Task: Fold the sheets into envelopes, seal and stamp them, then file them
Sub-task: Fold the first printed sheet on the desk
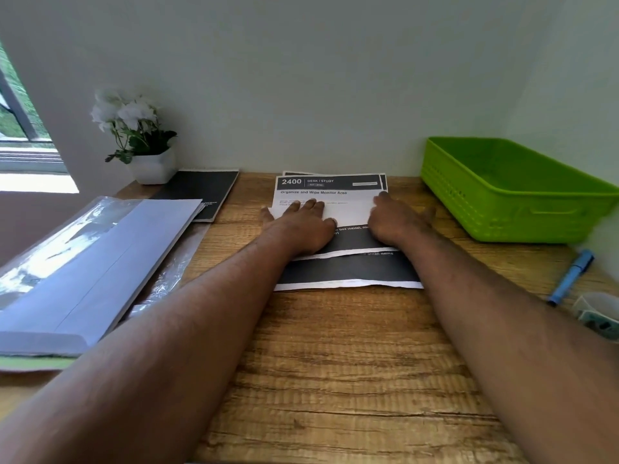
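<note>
A small stack of printed sheets (348, 269) with black bands lies in the middle of the wooden desk (335, 363). The top sheet (345, 199), headed "2400 Desk / Study", has its near part folded up over itself. My left hand (301, 226) presses flat on the fold's left side, fingers straight. My right hand (395, 219) presses flat on the right side. A pile of white envelopes (100, 259) in clear plastic wrap lies at the left. A green plastic basket (512, 192) stands at the back right.
A white pot of white flowers (147, 152) stands at the back left by the wall, with a black booklet (201, 192) beside it. A blue pen (569, 276) and a roll of tape (599, 313) lie at the right edge. A window is at far left.
</note>
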